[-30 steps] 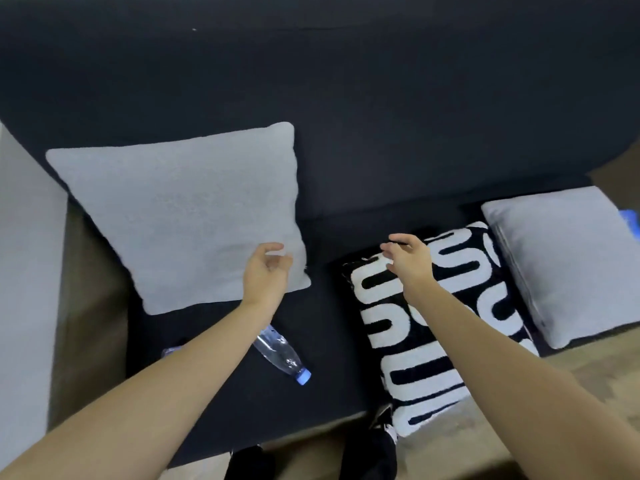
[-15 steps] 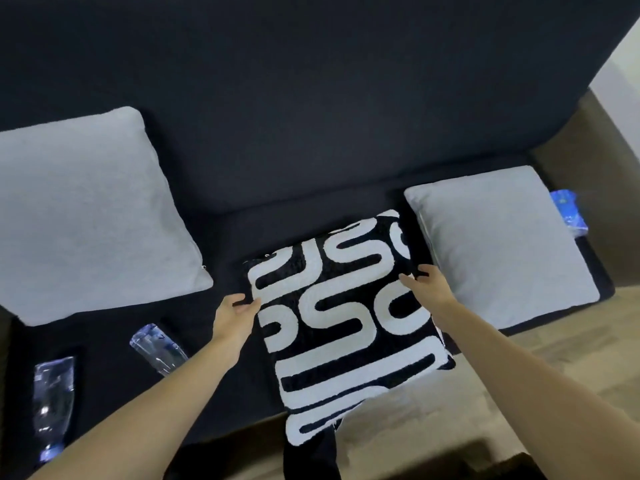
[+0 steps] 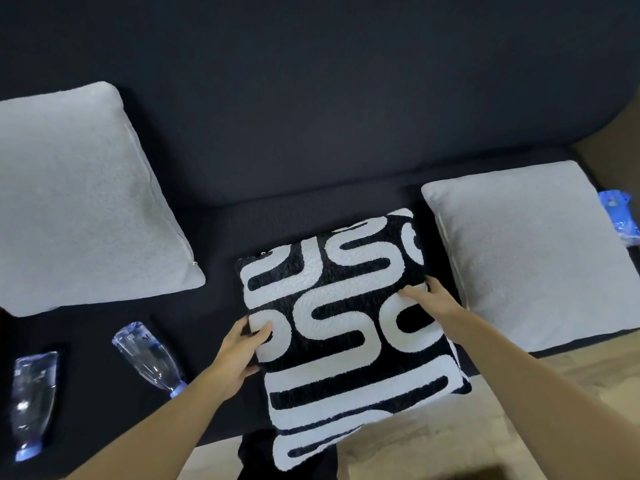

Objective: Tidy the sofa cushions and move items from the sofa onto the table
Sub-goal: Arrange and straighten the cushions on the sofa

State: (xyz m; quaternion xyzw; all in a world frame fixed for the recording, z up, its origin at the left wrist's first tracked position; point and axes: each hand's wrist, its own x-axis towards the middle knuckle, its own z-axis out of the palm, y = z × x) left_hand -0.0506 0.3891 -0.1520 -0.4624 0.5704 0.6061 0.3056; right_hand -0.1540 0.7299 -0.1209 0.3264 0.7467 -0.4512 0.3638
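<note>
Vs 0.5 s ago: both hands have gone from touching the edges to actually gripping the black-and-white square cushion with the looped maze pattern. Cushion position is roughly unchanged; the view has shifted a bit.

Left hand: thumb on the top face, fingers wrapped under the cushion's left edge, so closed on it. Right hand: fingers curled on the cushion's right edge, pressing the top face, also holding it.

Patterned cushion: nubby bouclé-type fabric, thick white bands on black. It lies flat on the seat of the dark navy fabric sofa, rotated slightly, its near corner hanging past the seat's front edge over the light wood floor. It's square, so no real long axis; the straight stripes sit at the near end, the curls toward the backrest.

Left of the patterned cushion: a plain light grey textured square cushion leans against the backrest. Right of it, nearly touching: a second light grey square cushion, flat on the seat. Beyond that one, a blue packet, too blurred to identify.

Left of the left hand: two clear plastic water bottles with blue caps on their sides, caps pointing to the seat's front edge.
</note>
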